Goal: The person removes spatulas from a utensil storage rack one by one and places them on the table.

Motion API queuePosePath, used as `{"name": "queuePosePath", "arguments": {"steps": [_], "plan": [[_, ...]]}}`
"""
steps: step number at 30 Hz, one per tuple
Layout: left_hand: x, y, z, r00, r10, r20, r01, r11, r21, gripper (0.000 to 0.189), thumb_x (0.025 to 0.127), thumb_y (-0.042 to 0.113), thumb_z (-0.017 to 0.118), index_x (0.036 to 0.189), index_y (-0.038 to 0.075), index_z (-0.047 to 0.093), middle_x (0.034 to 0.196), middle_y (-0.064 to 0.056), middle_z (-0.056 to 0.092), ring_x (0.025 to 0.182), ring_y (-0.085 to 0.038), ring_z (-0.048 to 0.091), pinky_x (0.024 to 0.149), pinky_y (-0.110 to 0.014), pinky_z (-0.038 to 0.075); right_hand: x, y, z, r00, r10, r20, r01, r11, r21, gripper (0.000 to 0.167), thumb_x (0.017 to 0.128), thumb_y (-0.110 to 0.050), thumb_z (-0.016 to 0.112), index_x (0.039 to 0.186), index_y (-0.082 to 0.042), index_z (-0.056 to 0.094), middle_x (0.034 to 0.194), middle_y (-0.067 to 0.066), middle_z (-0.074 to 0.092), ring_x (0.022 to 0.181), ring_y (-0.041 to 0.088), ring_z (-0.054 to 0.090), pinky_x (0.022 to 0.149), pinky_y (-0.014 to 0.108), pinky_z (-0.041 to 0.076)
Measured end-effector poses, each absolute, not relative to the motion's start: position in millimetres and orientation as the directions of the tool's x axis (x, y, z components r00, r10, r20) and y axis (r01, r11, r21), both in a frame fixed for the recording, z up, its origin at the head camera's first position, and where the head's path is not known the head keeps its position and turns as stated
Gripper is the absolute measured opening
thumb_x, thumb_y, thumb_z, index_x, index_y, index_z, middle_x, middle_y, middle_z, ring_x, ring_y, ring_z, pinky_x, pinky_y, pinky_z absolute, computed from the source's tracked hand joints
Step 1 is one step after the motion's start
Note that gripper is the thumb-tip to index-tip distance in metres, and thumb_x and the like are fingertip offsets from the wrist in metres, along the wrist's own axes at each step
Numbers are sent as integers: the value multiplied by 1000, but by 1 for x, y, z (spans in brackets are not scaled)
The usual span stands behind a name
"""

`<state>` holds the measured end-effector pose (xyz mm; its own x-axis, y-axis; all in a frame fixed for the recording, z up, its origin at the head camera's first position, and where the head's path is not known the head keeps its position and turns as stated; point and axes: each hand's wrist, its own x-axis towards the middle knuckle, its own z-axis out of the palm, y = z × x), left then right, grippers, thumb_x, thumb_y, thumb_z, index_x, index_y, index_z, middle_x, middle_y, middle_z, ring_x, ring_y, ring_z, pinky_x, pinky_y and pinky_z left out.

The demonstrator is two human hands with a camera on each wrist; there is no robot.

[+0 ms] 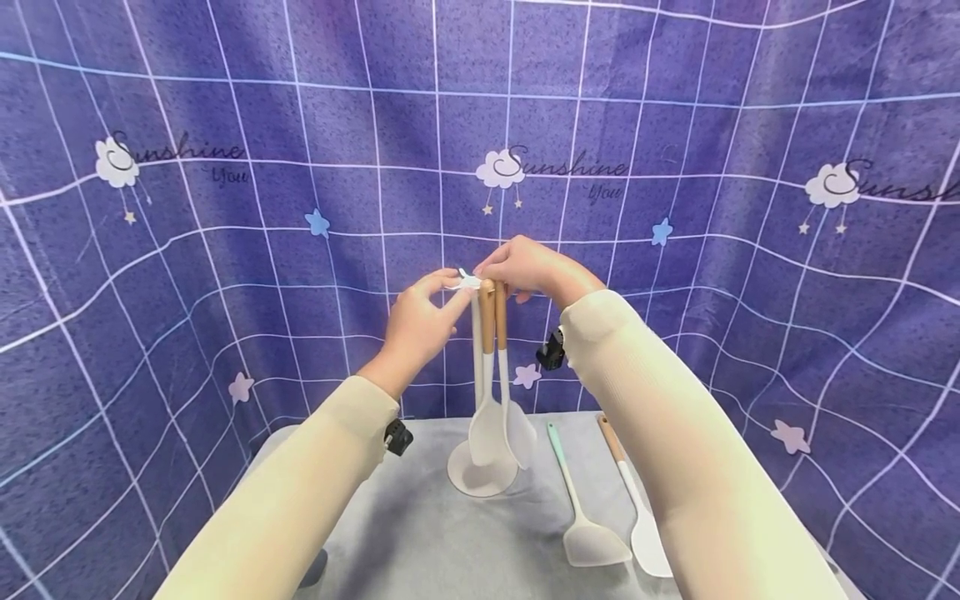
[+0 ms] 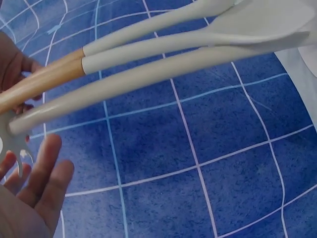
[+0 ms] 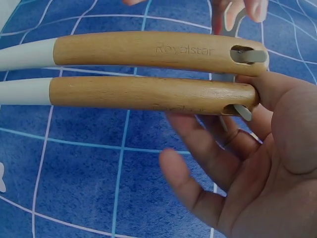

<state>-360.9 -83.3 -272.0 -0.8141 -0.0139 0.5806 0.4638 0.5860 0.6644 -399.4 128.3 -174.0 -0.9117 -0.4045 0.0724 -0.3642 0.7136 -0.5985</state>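
A pale utensil stand, its round base [image 1: 482,485] on the table, rises to a ring of hooks [image 1: 468,282]. My left hand [image 1: 420,323] pinches the hooks from the left, with its other fingers loosely spread below. Two white cooking utensils with wooden handles hang at the top, hooks showing through the handle holes. One has a broad rounded head [image 1: 487,432]; the other, on the right, has a wide curved head [image 1: 522,435]. My right hand [image 1: 527,265] holds the right utensil's wooden handle [image 3: 153,93] by its top end, thumb at the tip and fingers curled behind.
On the grey-covered table [image 1: 420,542] lie a turner with a mint-green handle [image 1: 597,543] and a white turner with a wooden handle [image 1: 649,543], partly behind my right sleeve. A dark object [image 1: 315,569] peeks out by my left sleeve. A blue gridded curtain [image 1: 360,192] hangs behind.
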Motion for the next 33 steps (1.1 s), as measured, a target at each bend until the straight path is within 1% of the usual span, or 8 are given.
{"name": "queuePosePath", "arguments": {"steps": [1, 3, 8, 12, 18, 24, 28, 33], "plan": [[-362, -84, -272, -825, -7, 565, 463, 567, 682, 57, 105, 63, 70, 151, 29, 74, 164, 9, 67, 76, -25, 86, 74, -42, 65, -398, 129, -173, -914, -400, 67, -358, 719, -596, 36, 114, -41, 67, 142, -24, 82, 125, 7, 85, 112, 26, 78, 102, 50, 68], [-363, -86, -271, -840, 8, 542, 460, 539, 705, 57, 108, 60, 69, 155, 29, 71, 165, 2, 66, 75, -26, 85, 66, -39, 62, -396, 129, -172, -917, -394, 61, -351, 724, -594, 36, 114, -41, 67, 141, -24, 82, 123, 7, 86, 112, 27, 80, 102, 51, 67], [-367, -89, -272, -853, 54, 519, 469, 516, 717, 56, 112, 53, 63, 163, 29, 64, 162, -8, 68, 82, -33, 86, 66, -37, 58, -395, 128, -170, -917, -393, 64, -356, 736, -576, 35, 113, -38, 66, 139, -22, 83, 117, 7, 88, 107, 26, 84, 102, 54, 67], [-372, -90, -273, -853, 91, 515, 489, 489, 723, 55, 114, 49, 59, 164, 26, 62, 164, -3, 66, 85, -37, 85, 69, -37, 58, -392, 128, -168, -909, -409, 80, -385, 752, -535, 34, 112, -35, 65, 136, -20, 84, 112, 7, 89, 105, 26, 86, 95, 54, 67], [-378, -92, -273, -852, 149, 502, 517, 394, 760, 48, 117, 41, 56, 156, 16, 67, 175, 9, 54, 88, -40, 84, 75, -41, 64, -390, 126, -164, -901, -423, 95, -417, 788, -453, 33, 112, -35, 65, 127, -15, 86, 102, 6, 88, 105, 27, 85, 76, 38, 62], [-384, -93, -276, -855, 181, 486, 518, 338, 785, 46, 118, 41, 52, 153, 14, 67, 177, 12, 51, 89, -38, 82, 71, -37, 64, -390, 125, -164, -899, -424, 110, -428, 798, -424, 31, 111, -33, 64, 122, -13, 86, 94, 5, 86, 100, 26, 85, 65, 30, 57], [-385, -93, -276, -852, 181, 492, 524, 323, 788, 45, 118, 37, 51, 152, 12, 67, 177, 10, 52, 88, -38, 82, 69, -36, 63, -392, 124, -166, -898, -422, 126, -435, 801, -412, 29, 110, -32, 64, 114, -13, 86, 89, 4, 84, 92, 23, 82, 62, 28, 54], [-388, -93, -276, -846, 186, 500, 534, 310, 787, 47, 118, 33, 48, 153, 9, 66, 178, 6, 52, 81, -29, 80, 66, -33, 63, -393, 123, -166, -885, -433, 169, -464, 802, -376, 26, 105, -30, 65, 99, -13, 84, 80, 0, 76, 79, 15, 66, 67, 29, 49]]}}
